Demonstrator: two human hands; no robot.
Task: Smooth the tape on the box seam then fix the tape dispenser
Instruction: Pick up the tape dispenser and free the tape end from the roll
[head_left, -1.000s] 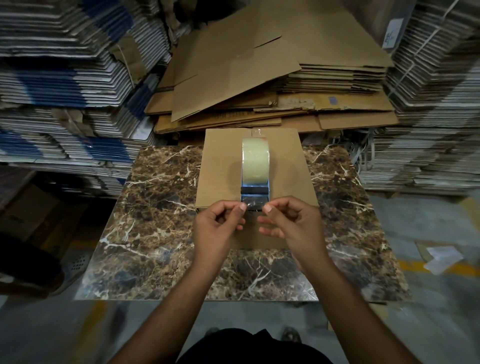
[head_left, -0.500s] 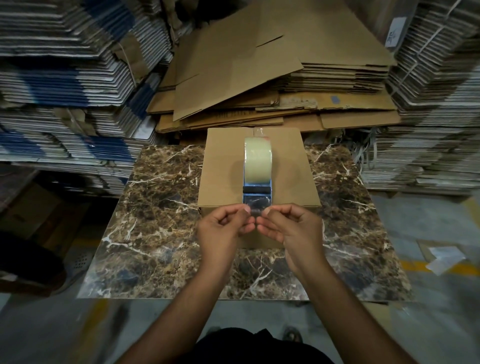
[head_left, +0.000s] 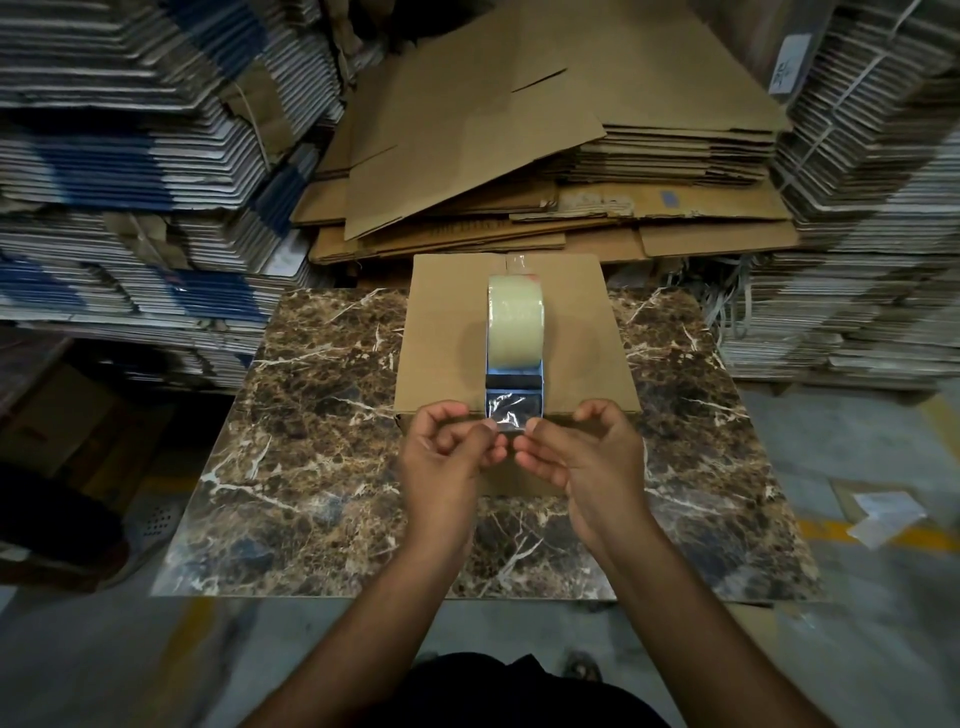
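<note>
Brown cardboard makes up the box, which sits on the far half of the marbled tabletop, its far edge hanging past the tabletop at 12 o'clock. On the box lid, along the middle seam, stands the tape dispenser with its pale roll of tape toward 12 o'clock and its dark mouth toward 6 o'clock. A crinkled loose end of tape hangs from that mouth at the near edge of the box. The left hand comes in from 7 o'clock, its fingers pinched shut on the left corner of the loose end. The right hand comes in from 5 o'clock, thumb and forefinger closed on the right corner. Flat cardboard sheets are piled beyond at 12 o'clock; their faint print is too small to read.
</note>
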